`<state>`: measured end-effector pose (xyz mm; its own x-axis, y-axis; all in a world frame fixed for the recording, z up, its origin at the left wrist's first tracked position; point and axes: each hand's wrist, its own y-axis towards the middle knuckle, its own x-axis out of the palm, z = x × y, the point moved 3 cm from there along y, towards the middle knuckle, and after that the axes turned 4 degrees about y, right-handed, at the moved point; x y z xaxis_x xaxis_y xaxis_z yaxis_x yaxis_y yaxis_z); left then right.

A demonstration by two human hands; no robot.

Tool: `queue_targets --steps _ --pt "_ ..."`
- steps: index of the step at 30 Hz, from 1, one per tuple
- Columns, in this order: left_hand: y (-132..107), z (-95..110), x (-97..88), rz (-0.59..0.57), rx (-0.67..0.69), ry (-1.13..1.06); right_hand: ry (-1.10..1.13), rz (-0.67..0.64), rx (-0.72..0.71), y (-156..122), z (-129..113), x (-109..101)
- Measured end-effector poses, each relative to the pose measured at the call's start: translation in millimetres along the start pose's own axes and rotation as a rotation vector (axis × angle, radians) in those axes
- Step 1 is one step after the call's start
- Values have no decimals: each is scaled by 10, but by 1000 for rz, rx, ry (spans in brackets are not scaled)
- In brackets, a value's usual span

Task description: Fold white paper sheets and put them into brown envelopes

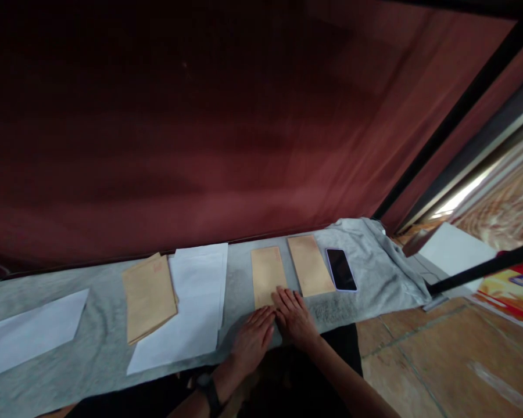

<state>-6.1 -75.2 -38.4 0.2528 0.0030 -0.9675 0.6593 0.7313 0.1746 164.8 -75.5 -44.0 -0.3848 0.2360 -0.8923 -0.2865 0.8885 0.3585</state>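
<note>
A brown paper envelope (268,273) lies flat on the grey cloth in front of me. My right hand (297,319) rests palm down on its near end, fingers stretched out. Beside it my left hand (253,341) also lies flat, fingertips at the envelope's near edge and touching or almost touching the right hand. Neither hand grips anything. To the right of this envelope is a second brown envelope (310,264), with a phone (341,269) in a pale purple case just past it.
A stack of brown envelopes (150,299) overlaps white paper sheets (196,296) on the left. Another white sheet (35,331) lies farther left. The grey cloth (104,331) covers a narrow surface against a dark red panel (200,174). A white box (455,252) stands on the tiled floor at right.
</note>
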Motion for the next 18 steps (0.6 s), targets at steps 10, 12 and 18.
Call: queue_targets --steps 10,12,18 --pt "1146 -366 254 48 -79 90 66 -1 -45 -152 -72 -190" --pt "1275 -403 283 76 -95 93 69 3 -36 -181 -73 -192" --pt "1478 -445 252 86 -120 80 123 -32 -6 -231 -54 -189"
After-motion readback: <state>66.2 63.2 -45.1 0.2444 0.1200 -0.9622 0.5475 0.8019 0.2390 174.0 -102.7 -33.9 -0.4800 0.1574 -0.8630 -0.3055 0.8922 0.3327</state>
